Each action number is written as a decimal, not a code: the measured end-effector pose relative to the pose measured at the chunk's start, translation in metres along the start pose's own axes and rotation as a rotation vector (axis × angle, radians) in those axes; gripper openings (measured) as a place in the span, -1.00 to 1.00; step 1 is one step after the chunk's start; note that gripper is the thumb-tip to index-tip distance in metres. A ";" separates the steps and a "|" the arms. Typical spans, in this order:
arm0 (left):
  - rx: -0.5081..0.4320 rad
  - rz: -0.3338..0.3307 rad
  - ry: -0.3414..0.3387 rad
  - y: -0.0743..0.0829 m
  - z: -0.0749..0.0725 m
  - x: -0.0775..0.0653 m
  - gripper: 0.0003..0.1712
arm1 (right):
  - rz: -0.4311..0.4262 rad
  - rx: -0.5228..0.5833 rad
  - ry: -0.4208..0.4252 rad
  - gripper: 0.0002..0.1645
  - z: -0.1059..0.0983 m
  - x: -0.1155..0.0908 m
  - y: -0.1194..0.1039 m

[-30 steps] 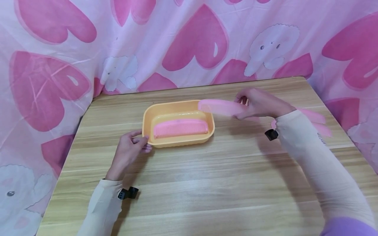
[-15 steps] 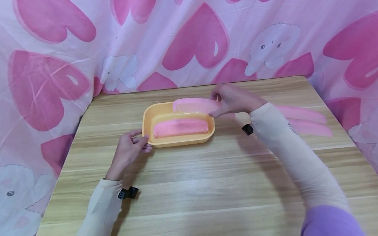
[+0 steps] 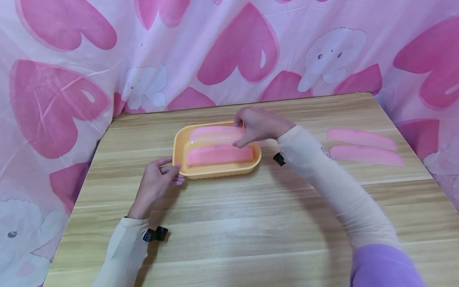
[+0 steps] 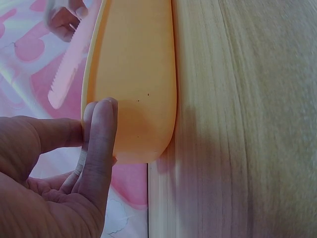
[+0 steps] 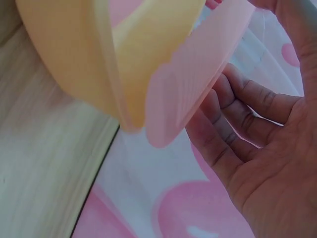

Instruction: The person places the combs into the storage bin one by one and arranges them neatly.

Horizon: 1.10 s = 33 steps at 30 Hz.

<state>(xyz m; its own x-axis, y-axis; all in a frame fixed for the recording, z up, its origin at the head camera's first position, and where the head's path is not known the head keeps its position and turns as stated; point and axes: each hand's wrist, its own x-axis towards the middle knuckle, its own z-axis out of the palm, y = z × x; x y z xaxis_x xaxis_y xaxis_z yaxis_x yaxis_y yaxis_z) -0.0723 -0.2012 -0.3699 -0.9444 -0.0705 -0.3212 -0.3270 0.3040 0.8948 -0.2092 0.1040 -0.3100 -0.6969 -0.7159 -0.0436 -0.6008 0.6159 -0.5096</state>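
A yellow-orange plastic tray (image 3: 215,174) stands on the wooden table, with one pink comb (image 3: 219,156) lying inside it. My left hand (image 3: 156,181) pinches the tray's near left corner; in the left wrist view the thumb (image 4: 59,134) and fingers close on its rim. Over the back half of the tray, my right hand (image 3: 263,125) holds a second pink comb (image 3: 211,133) between thumb and fingers. In the right wrist view that comb (image 5: 198,69) slants past the tray's end wall (image 5: 74,54), its back toward the fingers.
Two more pink combs, one behind (image 3: 360,138) and one in front (image 3: 367,155), lie side by side on the table (image 3: 251,231) at the right. A pink heart-patterned curtain (image 3: 222,48) hangs along the table's back and sides.
My right hand has carried the comb leftward from the tray's right side to above its back half, lower now. The left hand and tray have stayed put. Both combs at the right are uncovered.
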 end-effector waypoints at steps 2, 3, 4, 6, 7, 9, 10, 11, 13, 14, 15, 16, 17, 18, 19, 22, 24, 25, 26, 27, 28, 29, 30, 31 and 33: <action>0.007 0.001 0.002 0.000 0.001 0.000 -0.38 | 0.005 -0.003 -0.009 -0.50 0.005 0.004 -0.002; 0.013 0.001 0.002 0.000 0.001 0.000 -0.39 | 0.007 -0.006 -0.014 -0.49 0.007 0.005 -0.003; 0.018 0.001 0.003 -0.001 0.001 0.000 -0.39 | 0.002 -0.015 -0.017 -0.49 0.009 0.007 -0.004; 0.022 -0.001 0.006 -0.001 0.001 0.001 -0.40 | -0.008 -0.034 -0.022 -0.48 0.014 0.011 -0.005; 0.024 -0.002 0.007 -0.002 0.001 0.001 -0.40 | -0.011 -0.041 -0.024 -0.48 0.016 0.013 -0.005; 0.021 -0.003 0.006 -0.002 0.001 0.001 -0.39 | -0.011 -0.051 -0.035 -0.47 0.021 0.016 -0.006; 0.016 -0.004 0.006 -0.002 0.001 0.002 -0.39 | -0.011 -0.056 -0.041 -0.47 0.023 0.017 -0.006; 0.013 -0.006 0.006 -0.002 0.001 0.002 -0.40 | -0.004 -0.056 -0.049 -0.47 0.025 0.018 -0.005; 0.006 -0.005 0.003 -0.002 0.001 0.002 -0.39 | 0.007 -0.051 -0.068 -0.46 0.029 0.020 -0.006; 0.005 -0.005 0.003 -0.002 0.001 0.002 -0.39 | 0.014 -0.049 -0.078 -0.45 0.031 0.021 -0.005; 0.003 -0.005 0.002 -0.002 0.001 0.002 -0.40 | 0.022 -0.048 -0.085 -0.45 0.033 0.021 -0.005; 0.002 -0.006 0.005 -0.001 0.001 0.001 -0.40 | 0.034 -0.039 -0.096 -0.45 0.034 0.021 -0.005; 0.003 -0.006 0.005 -0.001 0.001 0.001 -0.40 | 0.044 -0.033 -0.106 -0.45 0.036 0.022 -0.005; -0.001 -0.004 0.004 -0.001 0.001 0.001 -0.39 | 0.053 -0.027 -0.112 -0.45 0.038 0.022 -0.004; -0.002 -0.004 0.003 0.000 0.001 0.001 -0.39 | 0.063 -0.022 -0.119 -0.45 0.039 0.022 -0.004; -0.009 0.000 0.000 0.001 0.001 0.000 -0.38 | 0.085 -0.010 -0.131 -0.46 0.044 0.022 -0.002; -0.011 0.005 -0.003 0.000 0.000 0.000 -0.37 | 0.087 -0.020 -0.133 -0.46 0.047 0.023 -0.001; -0.010 0.007 -0.003 0.000 0.000 0.000 -0.38 | 0.083 -0.030 -0.133 -0.46 0.048 0.024 0.000; -0.010 0.009 -0.002 0.000 0.000 0.000 -0.38 | 0.079 -0.040 -0.130 -0.46 0.050 0.024 0.001; -0.010 0.013 -0.003 0.000 0.000 0.000 -0.39 | 0.073 -0.052 -0.128 -0.45 0.051 0.024 0.001; -0.010 0.015 -0.002 0.000 0.000 0.000 -0.39 | 0.065 -0.065 -0.123 -0.45 0.052 0.025 0.002; -0.010 0.016 -0.003 -0.001 0.000 0.000 -0.40 | 0.057 -0.082 -0.119 -0.45 0.053 0.025 0.003; -0.010 0.018 -0.004 -0.001 0.000 0.000 -0.40 | 0.049 -0.097 -0.114 -0.45 0.054 0.025 0.003; -0.010 0.018 -0.004 -0.001 0.000 0.000 -0.40 | 0.040 -0.108 -0.109 -0.45 0.054 0.026 0.003; -0.006 0.017 -0.005 -0.001 0.000 0.000 -0.40 | 0.029 -0.121 -0.104 -0.45 0.056 0.026 0.004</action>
<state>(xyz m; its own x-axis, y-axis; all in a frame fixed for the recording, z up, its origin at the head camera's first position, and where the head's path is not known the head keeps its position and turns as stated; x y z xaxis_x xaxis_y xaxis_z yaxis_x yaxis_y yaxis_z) -0.0719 -0.2019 -0.3709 -0.9497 -0.0608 -0.3071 -0.3108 0.2998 0.9020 -0.2076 0.0695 -0.3609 -0.6742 -0.7233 -0.1493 -0.6281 0.6678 -0.3994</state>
